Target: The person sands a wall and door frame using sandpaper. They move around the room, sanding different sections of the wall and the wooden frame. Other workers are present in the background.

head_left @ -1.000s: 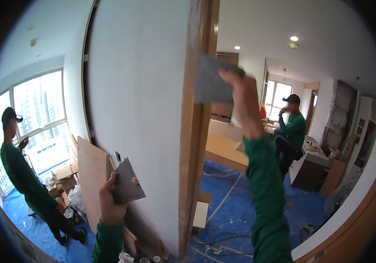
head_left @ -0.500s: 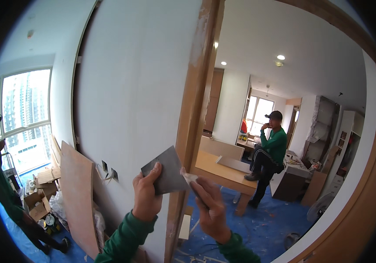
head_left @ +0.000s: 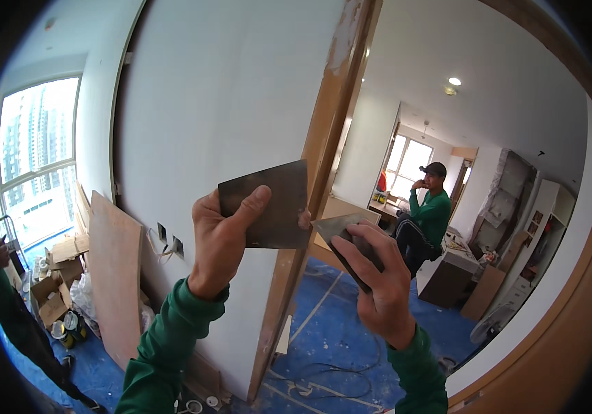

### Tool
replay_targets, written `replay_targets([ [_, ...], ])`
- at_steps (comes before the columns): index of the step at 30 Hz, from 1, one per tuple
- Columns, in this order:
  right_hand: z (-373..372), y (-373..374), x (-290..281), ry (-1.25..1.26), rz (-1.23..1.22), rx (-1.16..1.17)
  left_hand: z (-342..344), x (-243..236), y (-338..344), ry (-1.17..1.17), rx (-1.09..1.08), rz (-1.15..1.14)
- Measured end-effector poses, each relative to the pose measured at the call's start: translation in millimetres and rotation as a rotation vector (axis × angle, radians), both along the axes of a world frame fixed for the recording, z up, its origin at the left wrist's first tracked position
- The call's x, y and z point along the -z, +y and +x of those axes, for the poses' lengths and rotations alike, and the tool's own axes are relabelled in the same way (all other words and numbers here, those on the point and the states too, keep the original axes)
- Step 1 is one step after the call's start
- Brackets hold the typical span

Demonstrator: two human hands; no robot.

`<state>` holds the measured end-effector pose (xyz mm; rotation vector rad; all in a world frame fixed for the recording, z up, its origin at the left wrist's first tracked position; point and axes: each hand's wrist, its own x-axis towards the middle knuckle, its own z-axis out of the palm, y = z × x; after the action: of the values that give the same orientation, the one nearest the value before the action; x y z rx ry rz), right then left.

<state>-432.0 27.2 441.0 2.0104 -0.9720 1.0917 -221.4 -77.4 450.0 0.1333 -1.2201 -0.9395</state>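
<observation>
My left hand (head_left: pixel 216 241) is closed around one side of a flat, roughly square grey metal putty scraper (head_left: pixel 275 217), its thumb lying across the face. A small pale smear of putty (head_left: pixel 304 218) clings to the scraper's right edge. Fingers bent over its face, my right hand (head_left: pixel 389 290) grips a second metal putty scraper (head_left: pixel 340 226), which is tilted. The tip of that one points toward the first scraper's right edge, with a narrow gap between them. Both are held up before the wooden door frame (head_left: pixel 323 131) and the white wall (head_left: pixel 220 103).
A wooden board (head_left: pixel 113 276) leans against the wall beside open socket holes with loose wires. Blue sheeting (head_left: pixel 323 317) covers the floor, with a cable on it. Cardboard boxes (head_left: pixel 53 297) and tins stand at left. One person (head_left: pixel 434 207) is in the room beyond, another at far left.
Both scrapers have risen. The right-hand one has come off the left-hand one and moved right. My left hand has turned its scraper more level, and the view has shifted.
</observation>
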Motion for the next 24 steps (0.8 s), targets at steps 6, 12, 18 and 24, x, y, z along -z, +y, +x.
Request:
replay_targets([
  [6, 11.1, -1.1, -5.3, 0.142, 0.063, 0.119, -2.9, 6.6, 6.5, -0.109, -0.267, -0.170],
  [12, 25.6, -14.4, 17.5, 0.247, 0.208, 0.103, 2.9, 15.2, 9.7, 0.109, -0.306, -0.168],
  [18, 3.9, -15.1, -91.9, 0.103, -0.164, 0.164, 53.4, 55.6, -7.1, 0.263, -0.569, -0.052],
  [24, 14.3, -52.8, -256.1, 0.326, -0.404, 0.473, 65.8, 144.4, -6.5, 0.103, -0.297, 0.283],
])
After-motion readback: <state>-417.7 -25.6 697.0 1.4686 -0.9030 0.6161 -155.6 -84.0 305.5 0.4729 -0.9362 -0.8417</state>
